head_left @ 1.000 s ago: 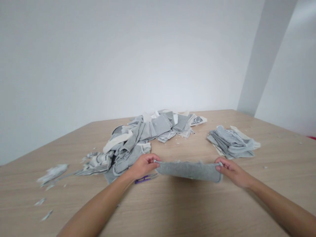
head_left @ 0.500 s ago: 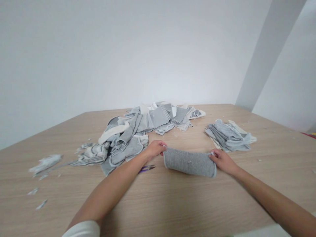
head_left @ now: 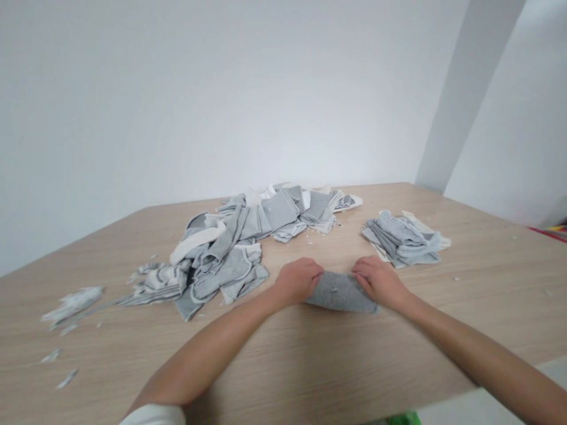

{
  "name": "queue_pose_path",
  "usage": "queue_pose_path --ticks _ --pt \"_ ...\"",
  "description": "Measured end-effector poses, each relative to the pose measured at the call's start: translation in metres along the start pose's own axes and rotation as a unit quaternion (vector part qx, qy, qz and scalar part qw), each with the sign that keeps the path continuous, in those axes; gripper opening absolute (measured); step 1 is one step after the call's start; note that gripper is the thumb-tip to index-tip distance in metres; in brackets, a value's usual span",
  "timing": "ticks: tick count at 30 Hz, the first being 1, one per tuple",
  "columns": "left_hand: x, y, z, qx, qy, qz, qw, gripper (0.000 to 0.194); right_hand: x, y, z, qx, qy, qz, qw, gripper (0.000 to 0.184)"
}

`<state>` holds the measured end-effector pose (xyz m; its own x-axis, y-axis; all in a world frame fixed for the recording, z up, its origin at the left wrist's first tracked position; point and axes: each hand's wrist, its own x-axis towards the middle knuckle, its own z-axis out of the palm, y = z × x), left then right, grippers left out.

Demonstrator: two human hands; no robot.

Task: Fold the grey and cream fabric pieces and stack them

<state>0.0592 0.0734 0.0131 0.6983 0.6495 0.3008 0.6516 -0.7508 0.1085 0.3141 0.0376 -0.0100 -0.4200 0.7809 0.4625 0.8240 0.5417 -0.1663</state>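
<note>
A grey piece of cloth with a pale edging [head_left: 341,293] is between my hands, low over the front of the table. My left hand [head_left: 300,280] pinches its upper edge on the left. On the right, my right hand [head_left: 380,281] grips the same upper edge, fingers curled over it. Both hands hide the cloth's side edges in part. A small pale tag or thread shows near the middle of the cloth. Whether its lower edge touches the table, I cannot tell.
A long heap of grey, white and striped cloth pieces [head_left: 230,265] runs from the left to the back. A smaller stack of folded grey cloth [head_left: 401,239] lies at the right. White scraps [head_left: 75,304] are scattered at the left of the wooden table [head_left: 266,372].
My hands have moved closer together along the cloth's upper edge. The cloth sits lower and shows less of its face. The purple-handled tool by my left arm is no longer visible.
</note>
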Motion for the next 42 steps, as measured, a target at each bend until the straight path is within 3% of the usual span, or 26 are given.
queue_pose_path --ticks 4,10,17,22,25,28,31,33,36,39,42 --pt "0.000 0.024 0.017 0.003 -0.058 0.012 0.998 0.026 0.012 -0.025 0.012 -0.005 -0.091 -0.031 0.995 0.023" --pt "0.005 0.026 0.036 -0.015 -0.090 -0.036 0.995 0.028 0.010 -0.026 0.025 -0.010 -0.158 -0.002 0.987 0.024" --pt "0.006 0.029 0.050 -0.002 -0.083 -0.002 0.997 0.026 0.010 -0.025 0.029 0.004 -0.187 -0.012 0.982 0.023" --pt "0.007 0.031 0.041 -0.033 -0.055 -0.003 0.998 0.025 0.007 -0.023 0.032 0.012 -0.175 -0.014 0.984 0.026" --pt "0.011 0.022 0.028 -0.026 -0.005 -0.067 0.997 0.028 0.005 -0.022 0.032 0.014 -0.176 -0.009 0.984 0.029" --pt "0.016 -0.001 0.016 0.001 0.047 -0.175 0.984 0.030 0.005 -0.023 0.031 0.015 -0.177 -0.006 0.984 0.032" --pt "0.019 -0.032 0.010 0.028 0.040 -0.286 0.957 0.030 0.004 -0.026 0.030 0.011 -0.171 -0.004 0.985 0.033" --pt "0.018 -0.050 0.010 0.035 0.025 -0.327 0.944 0.034 0.004 -0.028 0.030 0.009 -0.169 -0.004 0.986 0.034" --pt "0.014 -0.064 0.012 0.048 0.032 -0.330 0.942 0.051 0.003 -0.030 0.031 0.011 -0.171 -0.006 0.985 0.034" --pt "0.013 -0.066 0.012 0.062 0.032 -0.297 0.952 0.040 0.003 -0.029 0.031 0.009 -0.171 -0.005 0.985 0.035" --pt "0.014 -0.063 0.007 0.059 0.019 -0.292 0.954 0.046 0.003 -0.030 0.029 0.002 -0.170 -0.011 0.985 0.035"
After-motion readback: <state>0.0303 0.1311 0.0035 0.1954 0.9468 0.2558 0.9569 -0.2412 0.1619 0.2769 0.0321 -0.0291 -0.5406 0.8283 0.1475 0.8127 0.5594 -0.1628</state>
